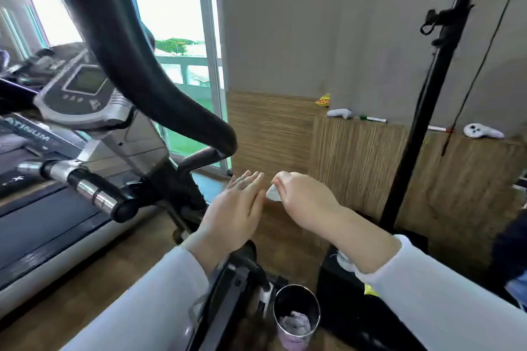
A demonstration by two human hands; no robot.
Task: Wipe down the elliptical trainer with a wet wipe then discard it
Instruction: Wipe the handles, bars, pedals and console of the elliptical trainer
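Pinching the wet wipe (273, 194), the right hand (303, 198) hovers beside the flat, empty left hand (236, 209), right of the elliptical trainer (128, 65); discarding looks next: lower it into the near bin (296, 287).

elliptical trainer (137, 111) left, bin (296, 315) below the hands (wipe between them), ledge (399, 134) behind

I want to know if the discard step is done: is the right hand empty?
No, the right hand pinches a crumpled white wipe beside the open left hand.
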